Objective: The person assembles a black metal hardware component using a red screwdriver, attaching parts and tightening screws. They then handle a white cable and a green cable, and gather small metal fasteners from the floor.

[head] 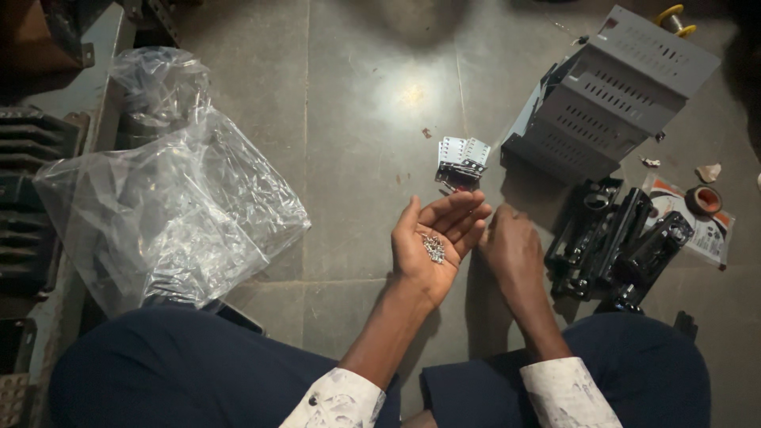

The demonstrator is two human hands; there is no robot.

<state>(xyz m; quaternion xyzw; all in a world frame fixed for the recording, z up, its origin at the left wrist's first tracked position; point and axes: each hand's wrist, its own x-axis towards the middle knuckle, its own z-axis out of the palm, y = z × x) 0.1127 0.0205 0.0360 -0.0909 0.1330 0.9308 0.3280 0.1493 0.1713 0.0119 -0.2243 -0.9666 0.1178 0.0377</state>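
Note:
My left hand (437, 242) is turned palm up over the grey tiled floor, cupping a small heap of little silver screws (434, 249). My right hand (511, 246) hangs just beside it, palm down, fingers pointing at the floor; what its fingertips touch is hidden. A small white and black metal part (461, 162) lies on the floor just beyond both hands.
A large crumpled clear plastic bag (170, 202) lies to the left. A grey vented metal casing (610, 95) stands at upper right, with black parts (614, 246) in front of it and a roll of brown tape (703, 200). My knees in dark trousers fill the bottom.

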